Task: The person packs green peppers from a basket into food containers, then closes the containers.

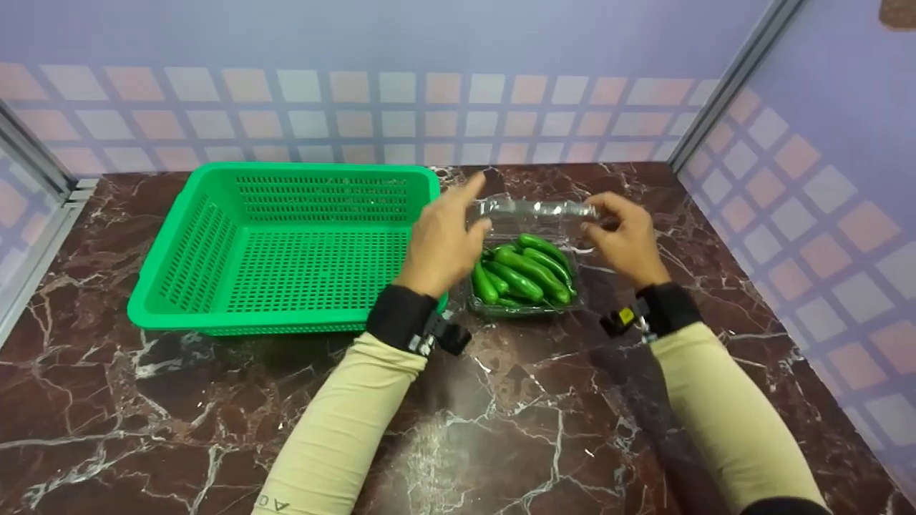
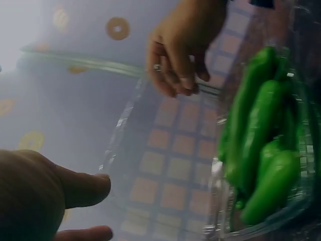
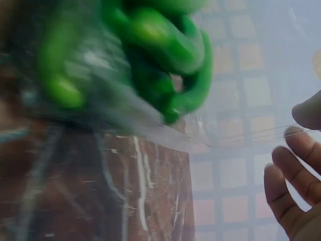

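Observation:
Long green peppers (image 1: 526,274) lie piled in a clear plastic clamshell box (image 1: 519,311) at the middle of the table. Its hinged clear lid (image 1: 533,209) stands raised behind the peppers. My right hand (image 1: 626,236) pinches the lid's right edge between thumb and fingertips; in the right wrist view the lid's thin edge runs in between the thumb and fingers (image 3: 296,150). At the lid's other side is my left hand (image 1: 445,243), thumb and forefinger spread apart. In the left wrist view its thumb (image 2: 88,190) points at the lid's rim.
A green slotted plastic basket (image 1: 286,320) stands just left of the box, its right rim close under my left hand. Purple panels with pink and white squares (image 1: 486,89) border the dark marble-patterned table (image 1: 501,429) at the back and sides.

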Demonstrator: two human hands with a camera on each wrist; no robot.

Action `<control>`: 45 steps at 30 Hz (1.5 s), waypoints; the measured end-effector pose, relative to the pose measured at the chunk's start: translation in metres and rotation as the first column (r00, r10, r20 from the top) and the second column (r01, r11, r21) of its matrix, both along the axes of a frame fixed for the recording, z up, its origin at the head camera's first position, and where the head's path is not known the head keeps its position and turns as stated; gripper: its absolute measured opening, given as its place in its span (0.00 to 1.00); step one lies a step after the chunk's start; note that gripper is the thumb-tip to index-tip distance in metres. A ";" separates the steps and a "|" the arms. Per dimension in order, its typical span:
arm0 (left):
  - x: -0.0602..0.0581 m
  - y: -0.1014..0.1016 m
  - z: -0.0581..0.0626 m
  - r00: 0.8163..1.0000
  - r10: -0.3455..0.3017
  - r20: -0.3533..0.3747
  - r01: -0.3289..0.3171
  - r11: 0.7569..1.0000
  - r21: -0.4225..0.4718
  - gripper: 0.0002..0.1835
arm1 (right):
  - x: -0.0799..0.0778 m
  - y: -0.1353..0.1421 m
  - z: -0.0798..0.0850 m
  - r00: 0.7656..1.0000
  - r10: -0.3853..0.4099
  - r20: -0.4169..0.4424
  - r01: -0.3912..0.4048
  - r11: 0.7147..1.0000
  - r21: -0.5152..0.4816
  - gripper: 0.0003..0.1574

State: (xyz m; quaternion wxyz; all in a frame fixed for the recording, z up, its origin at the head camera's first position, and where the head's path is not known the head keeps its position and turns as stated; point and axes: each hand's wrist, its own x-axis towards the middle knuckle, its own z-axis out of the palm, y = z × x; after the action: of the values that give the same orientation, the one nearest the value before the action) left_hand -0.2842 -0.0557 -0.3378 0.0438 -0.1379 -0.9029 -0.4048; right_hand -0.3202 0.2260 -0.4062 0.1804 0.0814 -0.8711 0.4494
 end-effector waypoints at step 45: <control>0.060 0.053 -0.099 0.984 0.179 0.005 -0.173 0.941 0.290 0.33 | 0.074 -0.007 -0.057 0.977 0.028 -0.211 -0.054 0.991 -0.122 0.24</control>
State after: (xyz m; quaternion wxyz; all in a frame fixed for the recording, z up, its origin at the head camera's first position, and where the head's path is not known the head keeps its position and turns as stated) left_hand -0.2240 -0.0023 -0.4369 0.1090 -0.0530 -0.8421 -0.5255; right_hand -0.2464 0.2189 -0.4636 0.2665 0.1344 -0.8150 0.4967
